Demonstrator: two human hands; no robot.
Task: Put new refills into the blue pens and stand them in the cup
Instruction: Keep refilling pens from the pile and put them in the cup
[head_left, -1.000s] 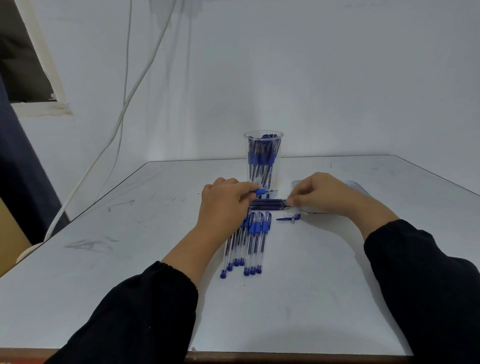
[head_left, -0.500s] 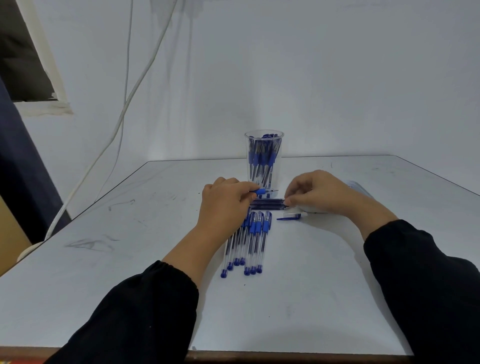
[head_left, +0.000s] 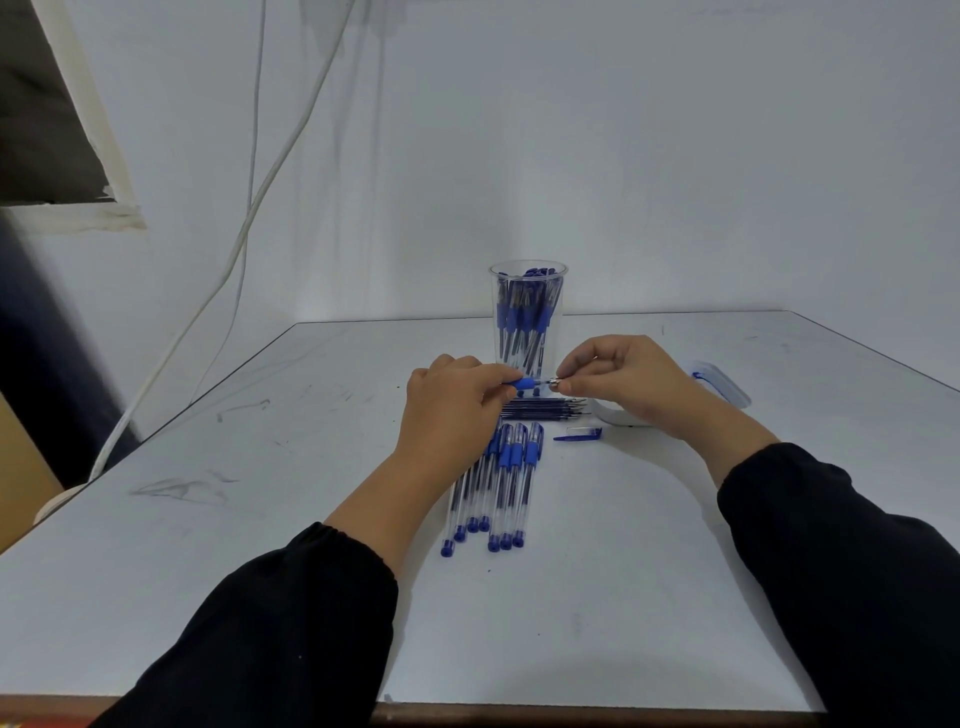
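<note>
A clear plastic cup (head_left: 528, 291) stands at the table's middle back with several blue pens upright in it. My left hand (head_left: 449, 410) grips a blue pen (head_left: 524, 384) by its blue grip, held level above the table. My right hand (head_left: 621, 384) pinches the pen's small metal tip (head_left: 554, 385) at its right end. Under the hands lies a bundle of dark refills (head_left: 545, 408). Several more blue pens (head_left: 498, 483) lie side by side in front of my left hand. A loose blue pen cap (head_left: 577, 435) lies to their right.
A clear plastic container with a blue trim (head_left: 719, 382) lies behind my right wrist. White cables (head_left: 244, 228) hang down the wall at the left, past the table's left edge. The table's near edge runs along the bottom of the view.
My right hand has lifted from the refills on the table up to the tip of the pen in my left hand. My left hand has stayed in place.
</note>
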